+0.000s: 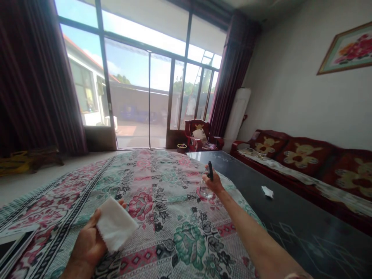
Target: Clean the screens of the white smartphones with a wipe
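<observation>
The white cloth (116, 224) is recorded as matt, soft fabric with a pinked edge. The glasses (207, 190) are noted with clear glossy lenses and black plastic. The floral cover (174, 217) is textured textile; the dark counter (290, 217) is polished.

Left hand (87, 245) grips a white cloth (115, 224), right hand (214, 183) holds glasses (205, 191) over the floral cover (162, 182).

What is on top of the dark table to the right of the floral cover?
Only a crumpled white tissue shows on the dark table. The right forearm crosses its near left part, so what lies beneath it cannot be seen.
</observation>
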A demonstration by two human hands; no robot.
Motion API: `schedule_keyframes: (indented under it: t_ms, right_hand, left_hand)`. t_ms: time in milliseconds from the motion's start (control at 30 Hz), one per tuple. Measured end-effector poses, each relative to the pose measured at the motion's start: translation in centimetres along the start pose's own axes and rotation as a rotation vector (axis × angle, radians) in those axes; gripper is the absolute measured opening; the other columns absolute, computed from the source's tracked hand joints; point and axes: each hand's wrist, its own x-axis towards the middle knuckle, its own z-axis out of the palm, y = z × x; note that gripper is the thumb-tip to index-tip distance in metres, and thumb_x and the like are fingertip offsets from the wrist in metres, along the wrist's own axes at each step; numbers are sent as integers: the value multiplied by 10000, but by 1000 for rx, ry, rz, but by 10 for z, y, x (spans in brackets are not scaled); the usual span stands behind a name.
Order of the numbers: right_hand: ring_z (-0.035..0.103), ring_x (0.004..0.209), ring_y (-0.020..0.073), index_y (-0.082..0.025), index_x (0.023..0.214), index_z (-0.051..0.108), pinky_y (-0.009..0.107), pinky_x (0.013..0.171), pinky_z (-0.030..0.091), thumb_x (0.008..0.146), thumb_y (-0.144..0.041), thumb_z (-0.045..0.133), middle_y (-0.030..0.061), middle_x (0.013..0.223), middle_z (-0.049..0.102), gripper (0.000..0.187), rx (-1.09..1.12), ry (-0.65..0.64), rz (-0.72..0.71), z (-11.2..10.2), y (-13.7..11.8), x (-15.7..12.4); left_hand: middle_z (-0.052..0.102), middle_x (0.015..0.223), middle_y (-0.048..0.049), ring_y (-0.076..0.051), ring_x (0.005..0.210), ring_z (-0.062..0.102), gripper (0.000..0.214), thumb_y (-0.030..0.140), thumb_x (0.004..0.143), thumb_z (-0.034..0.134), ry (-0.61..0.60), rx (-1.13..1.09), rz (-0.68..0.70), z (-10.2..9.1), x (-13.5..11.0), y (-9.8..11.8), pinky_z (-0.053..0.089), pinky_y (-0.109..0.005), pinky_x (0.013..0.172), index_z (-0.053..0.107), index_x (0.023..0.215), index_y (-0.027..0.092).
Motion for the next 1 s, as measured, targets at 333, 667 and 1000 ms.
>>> schedule_keyframes:
  t_ms: [333, 667, 1000]
  right_hand:
    - [575, 990, 239, -173, 1354, 214, 386, 855, 480, 658, -520, 656, 161, 1248, 490, 894, 116, 77, 3, 0, 14, -27]
    - [618, 916, 233, -175, 1233, 376, 362, 822, 486, 606, -459, 669, 86, 1013, 637, 748, -40, 60, 58, 4, 25, -51]
    - [603, 743, 210, -186, 901, 605, 312, 695, 477, 571, -438, 683, 25, 806, 651, 423, -124, -65, 66, -40, 22, -51]
  left_hand:
    - [712, 1021, -132, -286, 999, 650, 420, 280, 943, 353, 15, -6, -15, 1, -2, 0, 486, -481, 909, 511, 1296, 115]
    - [722, 973, -123, -281, 966, 662, 388, 241, 932, 360, 52, 55, 8, 2, -3, 2, 502, -474, 887, 563, 1234, 108]
    - [725, 977, -118, -288, 997, 649, 400, 261, 929, 370, 53, 46, -6, 2, -1, 1, 488, -473, 911, 550, 1256, 117]
